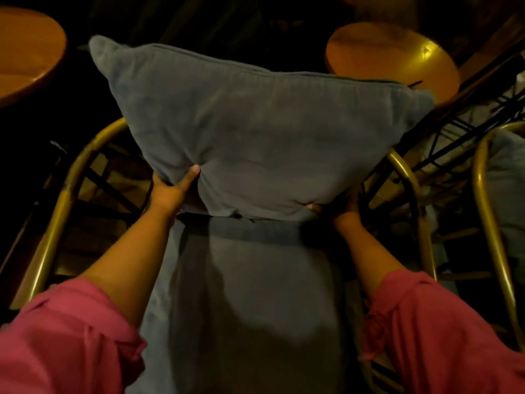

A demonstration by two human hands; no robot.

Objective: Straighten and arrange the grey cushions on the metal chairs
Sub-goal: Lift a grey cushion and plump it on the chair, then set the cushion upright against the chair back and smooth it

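**Grey back cushion held upright over the seat**

At far left we see a round orange wooden tabletop [27, 52], smooth and glossy at its rim. Next comes the curved brass-coloured tubular metal chair frame [61, 200], its arm sweeping round in a shiny arc with dark struts beneath. Our left hand [173, 189] grips the lower left corner of the soft square grey fabric cushion [255, 132], thumb pressed into the front so the cloth puckers. The cushion stands upright at the chair's back, plump, with a piped seam along its top edge. Below it lies the flat grey seat cushion [255, 294], smooth and shadowed. Our right hand [341, 210] clasps the cushion's lower right corner, fingers mostly hidden behind it. Both pink sleeves [65, 336] are pushed up. Further right stand a second round orange tabletop [397, 61] and another brass-coloured chair frame [487, 209].
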